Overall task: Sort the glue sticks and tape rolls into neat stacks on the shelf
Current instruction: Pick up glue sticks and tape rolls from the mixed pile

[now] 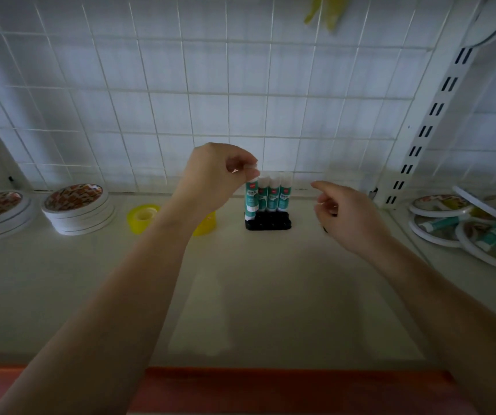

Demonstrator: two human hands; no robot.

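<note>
At twelve o'clock on the shelf (270, 295), left hand (210, 181) pinches a glue stick (251, 196); seat it upright; right hand (348, 217) loosely curled, empty

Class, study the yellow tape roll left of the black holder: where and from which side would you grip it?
The yellow tape roll lies flat, core hole up, apart from its neighbours. Probably come from above and pinch its outer wall, or hook a finger through the hole.
</note>
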